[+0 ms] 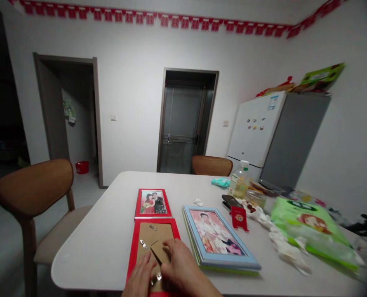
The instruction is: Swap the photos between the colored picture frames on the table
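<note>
Head view: a face-down red picture frame lies at the near edge of the white table, steadied by the left hand and right hand, their fingers spread against its cardboard backing.

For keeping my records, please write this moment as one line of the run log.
left hand: on back of face-down red picture frame | right hand: on same frame | beside: blue picture frame

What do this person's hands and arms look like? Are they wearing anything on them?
They are two bare human hands, the left hand and the right hand, with no gloves, cables or markers. No ring or watch shows. The right forearm is bare too, with no sleeve in view.
</note>
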Demonstrator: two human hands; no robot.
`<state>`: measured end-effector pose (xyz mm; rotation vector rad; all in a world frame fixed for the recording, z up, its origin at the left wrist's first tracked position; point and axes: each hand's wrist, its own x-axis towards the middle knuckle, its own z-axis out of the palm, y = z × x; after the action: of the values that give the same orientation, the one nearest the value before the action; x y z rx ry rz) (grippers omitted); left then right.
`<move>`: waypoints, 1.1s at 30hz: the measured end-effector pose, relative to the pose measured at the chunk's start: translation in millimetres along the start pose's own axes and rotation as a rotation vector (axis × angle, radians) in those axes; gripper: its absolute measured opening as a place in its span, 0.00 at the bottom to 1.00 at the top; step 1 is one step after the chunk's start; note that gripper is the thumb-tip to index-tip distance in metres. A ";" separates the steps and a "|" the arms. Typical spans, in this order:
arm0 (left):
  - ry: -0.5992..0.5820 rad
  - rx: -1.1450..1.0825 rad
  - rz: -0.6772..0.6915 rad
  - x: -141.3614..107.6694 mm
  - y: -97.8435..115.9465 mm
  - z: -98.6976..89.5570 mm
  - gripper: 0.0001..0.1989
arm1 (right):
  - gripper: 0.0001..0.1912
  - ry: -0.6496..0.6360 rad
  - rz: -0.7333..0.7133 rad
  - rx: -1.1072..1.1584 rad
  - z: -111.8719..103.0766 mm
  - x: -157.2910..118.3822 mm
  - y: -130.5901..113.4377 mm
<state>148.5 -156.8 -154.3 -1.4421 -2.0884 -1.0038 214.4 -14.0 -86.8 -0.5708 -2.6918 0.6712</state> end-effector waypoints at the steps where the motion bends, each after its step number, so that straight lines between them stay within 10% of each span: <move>1: 0.002 -0.066 -0.061 1.3 -0.8 -2.0 0.25 | 0.22 -0.005 0.011 0.018 -3.9 2.0 -0.4; 16: 0.186 -1.150 -0.999 41.4 -24.2 -77.4 0.31 | 0.21 0.095 -0.104 0.118 -40.6 -0.5 -20.4; 22: 0.204 -0.936 -1.137 12.7 -64.0 -115.9 0.32 | 0.20 -0.030 0.070 -0.099 -13.4 -1.7 25.6; 27: 0.078 -0.557 -0.943 4.5 -85.6 -109.9 0.24 | 0.23 -0.016 0.111 -0.087 -1.0 6.3 32.3; 33: 0.002 -0.026 -0.763 -0.8 -100.6 -105.1 0.25 | 0.33 0.051 0.232 0.408 -16.5 8.8 19.6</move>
<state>49.1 -256.9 -118.7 -0.6199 -2.6887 -1.2791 218.9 12.1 -81.0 -0.7779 -2.3622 1.2103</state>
